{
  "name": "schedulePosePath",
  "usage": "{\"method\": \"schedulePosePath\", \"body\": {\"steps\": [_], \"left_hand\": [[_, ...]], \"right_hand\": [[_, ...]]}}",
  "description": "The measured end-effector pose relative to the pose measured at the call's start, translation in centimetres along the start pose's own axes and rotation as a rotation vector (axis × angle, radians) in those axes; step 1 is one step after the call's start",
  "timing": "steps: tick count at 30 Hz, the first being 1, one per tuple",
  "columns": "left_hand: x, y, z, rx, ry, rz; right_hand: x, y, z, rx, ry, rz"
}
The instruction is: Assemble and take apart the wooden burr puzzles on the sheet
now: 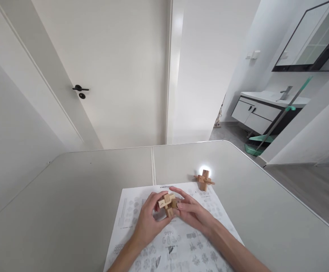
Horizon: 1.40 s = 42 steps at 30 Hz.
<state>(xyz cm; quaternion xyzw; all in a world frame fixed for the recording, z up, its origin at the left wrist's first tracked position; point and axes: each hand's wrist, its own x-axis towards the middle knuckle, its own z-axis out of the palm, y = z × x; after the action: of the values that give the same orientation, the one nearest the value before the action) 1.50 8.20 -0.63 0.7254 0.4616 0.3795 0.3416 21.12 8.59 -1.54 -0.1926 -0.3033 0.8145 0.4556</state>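
Between my two hands is a wooden burr puzzle of interlocking light-wood blocks, with dark marks on some faces. My left hand wraps its left side, thumb below and fingers above. From the right, my right hand pinches a darker block at the puzzle's side. Beneath both hands lies a printed instruction sheet with rows of small grey diagrams. A second wooden burr puzzle, reddish brown and cross-shaped, stands at the sheet's upper right edge, apart from my hands.
The grey table has a seam running away from me and a raised pale rim. Beyond it stands a white door with a black handle. At the right are a washbasin cabinet and a green dustpan on the floor.
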Motion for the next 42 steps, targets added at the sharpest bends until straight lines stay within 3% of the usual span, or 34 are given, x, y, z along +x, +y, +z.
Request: {"method": "schedulePosePath", "body": {"steps": [20,27,31,37,42], "left_hand": [[0.6,0.4,-1.2,-0.026,-0.264,0.054],[0.1,0.1,-0.3,-0.068,-0.276,-0.009],[0.0,0.1,0.0,-0.061,-0.2,-0.029],[0.3,0.3,-0.2,-0.028,-0.065,-0.061],[0.4,0.2,-0.5,-0.13,-0.073,-0.144]], "right_hand": [[-1.4,-0.9,-0.9,-0.19,-0.108,0.106],[-1.3,0.1,-0.7,-0.174,-0.134,0.115],[-1.1,0.3,-0.3,-0.232,-0.118,0.059],[-0.8,-0.5,0.6,-0.698,0.023,-0.143],[-0.6,0.0,-0.3,-1.078,0.129,-0.303]]}}
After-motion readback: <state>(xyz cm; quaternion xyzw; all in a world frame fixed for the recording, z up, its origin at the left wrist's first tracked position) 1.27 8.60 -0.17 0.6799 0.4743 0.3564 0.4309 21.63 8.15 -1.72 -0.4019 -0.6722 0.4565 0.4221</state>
